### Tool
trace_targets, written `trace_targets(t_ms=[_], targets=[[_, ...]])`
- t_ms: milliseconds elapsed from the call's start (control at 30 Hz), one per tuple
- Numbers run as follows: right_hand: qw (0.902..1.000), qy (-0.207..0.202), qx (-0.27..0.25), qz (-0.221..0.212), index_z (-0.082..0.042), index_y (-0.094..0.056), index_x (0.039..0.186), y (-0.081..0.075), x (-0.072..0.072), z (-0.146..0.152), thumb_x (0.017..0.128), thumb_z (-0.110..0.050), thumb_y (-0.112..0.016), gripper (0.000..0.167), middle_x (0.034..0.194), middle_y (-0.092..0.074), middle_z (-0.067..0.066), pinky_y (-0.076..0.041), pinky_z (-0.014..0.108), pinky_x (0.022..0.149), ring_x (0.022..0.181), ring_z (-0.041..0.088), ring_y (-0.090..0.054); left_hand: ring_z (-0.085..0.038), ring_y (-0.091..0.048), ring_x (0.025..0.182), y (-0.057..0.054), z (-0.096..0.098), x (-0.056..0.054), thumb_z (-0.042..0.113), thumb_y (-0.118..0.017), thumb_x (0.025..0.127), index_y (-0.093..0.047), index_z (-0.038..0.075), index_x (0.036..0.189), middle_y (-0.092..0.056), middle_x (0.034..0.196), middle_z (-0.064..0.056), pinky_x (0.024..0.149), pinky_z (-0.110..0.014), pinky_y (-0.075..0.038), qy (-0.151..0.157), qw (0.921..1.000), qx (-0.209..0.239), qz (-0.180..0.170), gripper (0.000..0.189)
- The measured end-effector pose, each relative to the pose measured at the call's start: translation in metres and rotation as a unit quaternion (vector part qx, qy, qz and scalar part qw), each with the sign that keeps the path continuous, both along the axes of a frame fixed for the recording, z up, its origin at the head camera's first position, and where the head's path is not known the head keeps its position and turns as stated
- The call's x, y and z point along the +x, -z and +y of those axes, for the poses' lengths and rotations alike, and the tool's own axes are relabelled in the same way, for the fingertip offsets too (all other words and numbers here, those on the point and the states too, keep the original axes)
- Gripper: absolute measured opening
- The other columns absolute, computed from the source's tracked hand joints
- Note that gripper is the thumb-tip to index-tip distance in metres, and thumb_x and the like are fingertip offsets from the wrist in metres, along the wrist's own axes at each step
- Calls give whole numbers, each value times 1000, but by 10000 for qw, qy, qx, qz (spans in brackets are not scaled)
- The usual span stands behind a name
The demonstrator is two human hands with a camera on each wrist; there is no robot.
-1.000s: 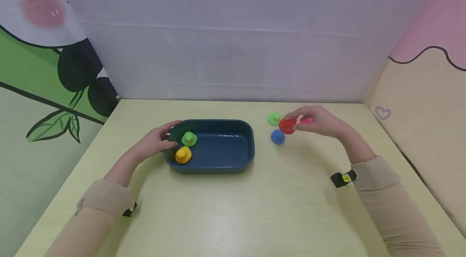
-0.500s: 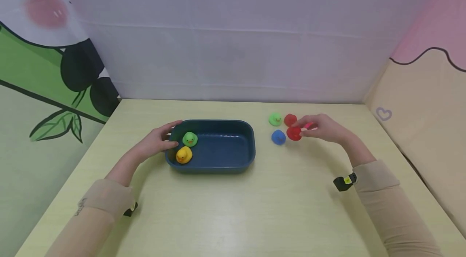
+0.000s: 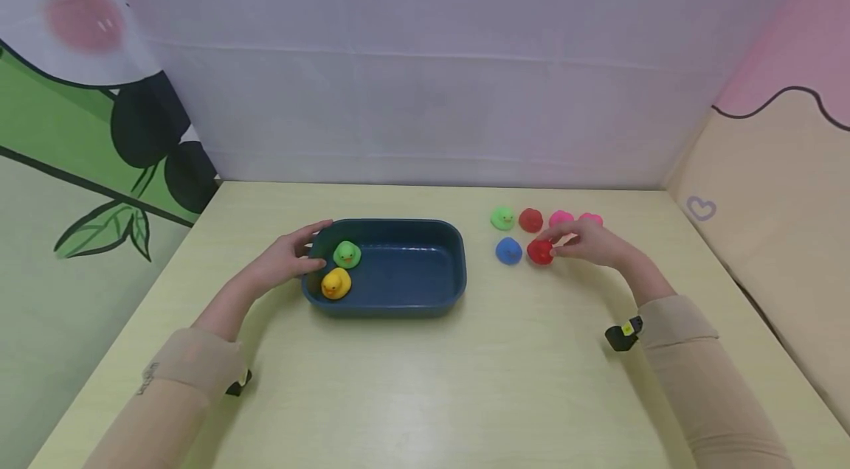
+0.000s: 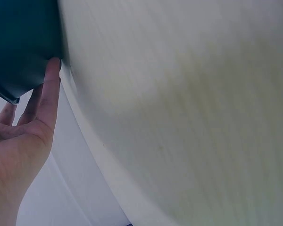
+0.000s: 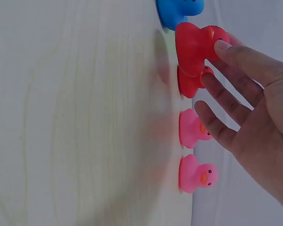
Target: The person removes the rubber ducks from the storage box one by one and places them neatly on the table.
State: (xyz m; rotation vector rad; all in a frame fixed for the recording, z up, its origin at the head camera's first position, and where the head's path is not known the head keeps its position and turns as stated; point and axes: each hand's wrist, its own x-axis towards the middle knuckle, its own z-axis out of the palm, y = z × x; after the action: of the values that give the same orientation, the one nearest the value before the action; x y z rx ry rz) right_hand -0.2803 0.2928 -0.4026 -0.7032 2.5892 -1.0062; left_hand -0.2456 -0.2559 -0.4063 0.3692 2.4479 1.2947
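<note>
My right hand [image 3: 587, 242] pinches a red rubber duck [image 3: 539, 253] between thumb and fingers. In the right wrist view, the thumb presses on the head of this red duck [image 5: 191, 49]; the other fingers spread below. The duck is right of a blue rubber duck [image 3: 508, 251]. Behind them sit a green duck [image 3: 502, 218], a second red duck [image 3: 530, 220] and two pink ducks [image 3: 561, 217]. My left hand [image 3: 288, 256] grips the left end of a dark blue rectangular dish [image 3: 398, 310], thumb over the rim, fingers along the outer wall [image 4: 28, 61].
Inside the dish, at its left end, lie a green duck [image 3: 347, 254] and a yellow duck [image 3: 336, 283]. The pale wooden table [image 3: 425, 388] ends at a light cloth backdrop [image 3: 425, 108]. Printed panels stand on both sides.
My right hand has moved the red duck right and a little nearer, beside the blue duck. The second red duck and the pink ducks have come into view. The left hand and dish stay put.
</note>
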Motion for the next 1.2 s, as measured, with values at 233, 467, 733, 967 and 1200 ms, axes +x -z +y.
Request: trace_targets(t_ms=[233,467,733,967,1200], targets=[[9997,208,-1,-153,-12,-65,120,12,-4,3,87,-11,-67,33,113,-65,7,-50,34,87,104,26,-56,-41,-43,127,3,0,-1,15,-61,91,-23,26,151,-33,147,-24,91,-45,-51,-41,10000,-25,1,72],[9988,359,-93,-314,-11,-65,120,17,-4,3,87,-10,-66,33,116,-64,9,-50,31,85,106,29,-56,-42,-42,128,3,0,-1,16,-61,91,-22,26,151,-31,148,-24,93,-48,-49,-36,10000,-65,6,71],[9991,283,-111,-300,-12,-66,119,18,-6,4,88,-9,-65,31,114,-65,8,-50,28,82,102,28,-57,-41,-41,129,5,0,-1,15,-61,91,-23,27,151,-32,148,-22,89,-43,-52,-45,10000,-38,15,72],[9992,334,-48,-233,-14,-65,119,12,-6,4,87,-13,-67,32,113,-62,9,-50,32,85,107,30,-54,-41,-39,130,5,0,-2,16,-61,91,-22,27,151,-31,149,-20,87,-40,-52,-59,9999,-92,35,72],[9996,182,-37,-219,-11,-64,121,2,-3,-2,86,-17,-69,36,119,-61,11,-51,43,91,113,35,-52,-41,-38,131,5,0,-3,15,-61,90,-23,25,151,-33,148,-21,87,-41,-52,-61,9999,-97,19,72]])
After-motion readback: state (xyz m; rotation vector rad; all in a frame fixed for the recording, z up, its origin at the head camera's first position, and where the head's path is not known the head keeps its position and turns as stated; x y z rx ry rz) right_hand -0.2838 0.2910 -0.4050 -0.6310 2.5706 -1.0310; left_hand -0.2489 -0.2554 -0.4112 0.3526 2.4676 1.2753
